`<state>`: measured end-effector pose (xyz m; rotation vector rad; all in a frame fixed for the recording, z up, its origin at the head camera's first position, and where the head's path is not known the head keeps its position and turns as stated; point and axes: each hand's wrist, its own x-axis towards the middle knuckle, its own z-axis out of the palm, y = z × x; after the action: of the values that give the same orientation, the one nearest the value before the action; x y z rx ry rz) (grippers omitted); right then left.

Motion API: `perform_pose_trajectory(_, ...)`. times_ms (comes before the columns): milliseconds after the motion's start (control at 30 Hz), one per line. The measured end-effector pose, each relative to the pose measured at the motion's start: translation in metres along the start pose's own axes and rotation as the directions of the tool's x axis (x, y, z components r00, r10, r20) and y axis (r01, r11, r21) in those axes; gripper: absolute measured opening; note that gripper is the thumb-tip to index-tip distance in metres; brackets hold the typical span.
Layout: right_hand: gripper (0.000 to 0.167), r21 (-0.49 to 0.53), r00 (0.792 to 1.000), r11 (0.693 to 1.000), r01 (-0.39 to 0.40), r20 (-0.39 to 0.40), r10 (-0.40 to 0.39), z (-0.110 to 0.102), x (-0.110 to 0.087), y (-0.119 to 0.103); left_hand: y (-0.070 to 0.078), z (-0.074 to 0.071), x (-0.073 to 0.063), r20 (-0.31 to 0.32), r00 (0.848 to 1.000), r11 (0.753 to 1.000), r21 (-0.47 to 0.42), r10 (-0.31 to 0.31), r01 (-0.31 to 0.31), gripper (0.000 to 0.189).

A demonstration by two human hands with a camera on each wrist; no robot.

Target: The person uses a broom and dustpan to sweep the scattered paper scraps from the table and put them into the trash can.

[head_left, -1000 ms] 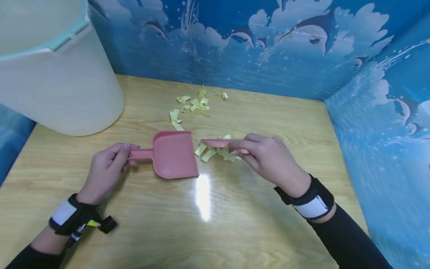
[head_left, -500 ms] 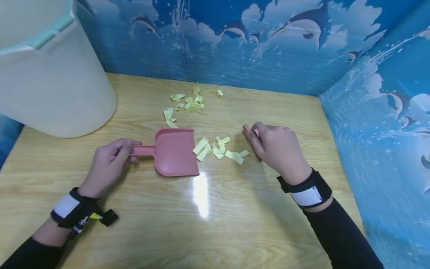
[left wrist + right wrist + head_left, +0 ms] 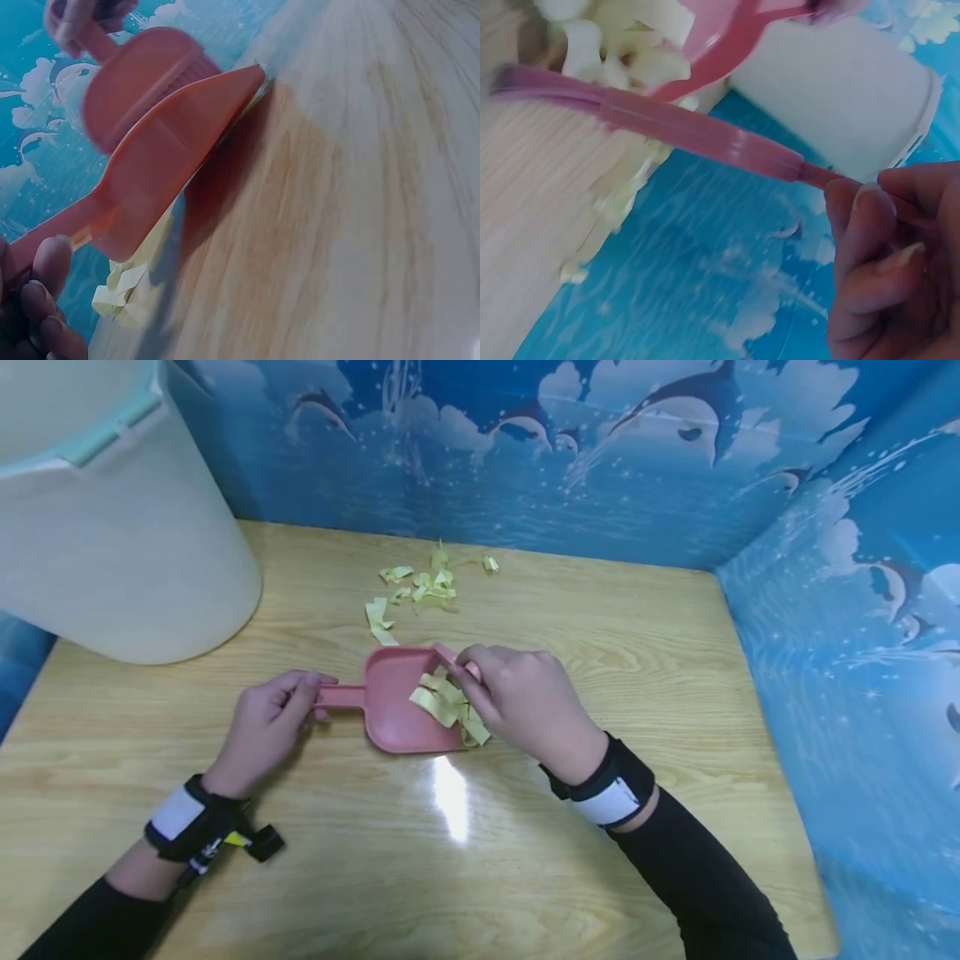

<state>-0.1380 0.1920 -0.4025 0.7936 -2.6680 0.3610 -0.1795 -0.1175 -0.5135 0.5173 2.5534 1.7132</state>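
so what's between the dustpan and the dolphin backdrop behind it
Loose pale yellow scraps lie on the tabletop there, between the dustpan and the dolphin backdrop, as the head view shows.

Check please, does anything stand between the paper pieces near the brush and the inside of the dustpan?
Nothing visible does. Of the paper pieces by the brush, some already lie in the dustpan, others at its open edge.

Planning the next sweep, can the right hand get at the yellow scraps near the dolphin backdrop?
Probably yes: in the head view nothing stands between the right hand, holding the brush, and those yellow scraps; the dustpan lies leftward.
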Motion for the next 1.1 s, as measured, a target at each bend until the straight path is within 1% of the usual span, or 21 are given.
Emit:
perform_pose_trajectory(100,0.015,0.057,0.999,0.997,0.043,-0.031,-0.041,0.001,0.004,-0.008,0.0,0.003,-0.001,0.013,1.0,1.0,-0.008,-0.001,0.001,0.029)
perform_pose_trajectory(167,0.016,0.088,0.997,0.994,0.057,-0.057,-0.052,-0.003,0.004,-0.01,-0.001,0.005,-0.001,0.022,1.0,1.0,-0.011,-0.003,0.003,0.029)
perform_pose_trajectory(233,0.018,0.093,0.995,0.994,0.056,-0.086,-0.048,-0.009,0.003,-0.009,-0.002,0.005,-0.001,0.032,0.999,1.0,-0.013,-0.008,0.009,0.03)
perform_pose_trajectory(300,0.02,0.072,0.993,0.997,0.039,-0.113,-0.031,-0.016,0.0,-0.005,-0.004,0.002,-0.003,0.031,0.999,1.0,-0.003,-0.01,0.01,0.03)
perform_pose_trajectory(400,0.023,0.012,0.991,1.0,-0.002,-0.134,0.004,-0.025,-0.012,0.003,-0.006,-0.006,-0.005,0.02,1.0,1.0,0.005,-0.009,0.009,0.03)
perform_pose_trajectory(500,0.025,-0.049,0.992,0.997,-0.052,-0.117,0.046,-0.027,-0.028,0.009,-0.006,-0.018,-0.009,-0.013,1.0,1.0,0.019,-0.005,0.005,0.029)
perform_pose_trajectory(600,0.026,-0.059,0.993,0.994,-0.087,-0.089,0.082,-0.022,-0.042,0.012,-0.005,-0.029,-0.014,-0.052,0.999,0.999,0.037,0.005,-0.004,0.028)
perform_pose_trajectory(667,0.026,-0.042,0.993,0.995,-0.091,-0.084,0.087,-0.016,-0.045,0.01,-0.004,-0.033,-0.017,-0.072,0.997,0.999,0.05,0.011,-0.008,0.027)
perform_pose_trajectory(733,0.025,-0.01,0.993,0.997,-0.079,-0.093,0.078,-0.009,-0.044,0.006,-0.002,-0.034,-0.019,-0.082,0.997,0.999,0.045,0.008,-0.004,0.027)
perform_pose_trajectory(800,0.026,0.019,0.992,0.998,-0.058,-0.107,0.06,-0.002,-0.038,-0.001,0.0,-0.031,-0.02,-0.082,0.997,0.999,0.041,-0.001,0.005,0.026)
perform_pose_trajectory(967,0.021,0.108,0.992,0.994,-0.007,-0.124,0.021,0.011,-0.016,-0.021,-0.001,-0.018,-0.022,-0.061,0.998,0.999,0.024,-0.031,0.033,0.026)
perform_pose_trajectory(1100,0.019,0.159,0.99,0.987,0.034,-0.137,-0.012,0.014,-0.006,-0.032,-0.004,-0.008,-0.024,-0.029,0.999,0.999,-0.017,-0.036,0.035,0.027)
